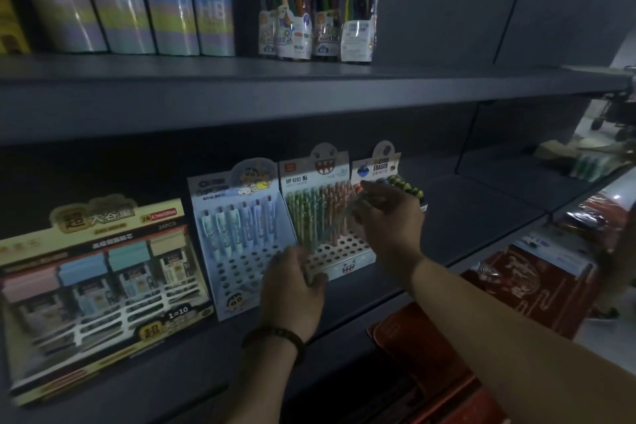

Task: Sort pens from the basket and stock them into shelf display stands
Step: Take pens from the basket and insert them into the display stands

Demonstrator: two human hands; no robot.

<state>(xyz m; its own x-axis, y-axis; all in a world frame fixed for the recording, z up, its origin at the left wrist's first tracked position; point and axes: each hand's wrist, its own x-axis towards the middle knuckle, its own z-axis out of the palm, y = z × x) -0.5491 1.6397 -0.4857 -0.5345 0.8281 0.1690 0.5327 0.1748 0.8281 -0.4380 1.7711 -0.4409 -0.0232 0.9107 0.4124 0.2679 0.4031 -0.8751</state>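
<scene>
I see, in dim light: a dark grey shelving unit with an upper shelf [413,79] and a lower shelf [481,213]; a dark panelled back wall [499,3] behind them. To the right I note pale floor [605,337] and a wheeled cart [616,117], partly cut off at the frame's edge.

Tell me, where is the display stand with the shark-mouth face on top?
In the head view, the shark-mouth stand sits on the lower shelf, right of centre, between the pale blue cartoon pen stand and the eraser display, just behind both hands.
</scene>
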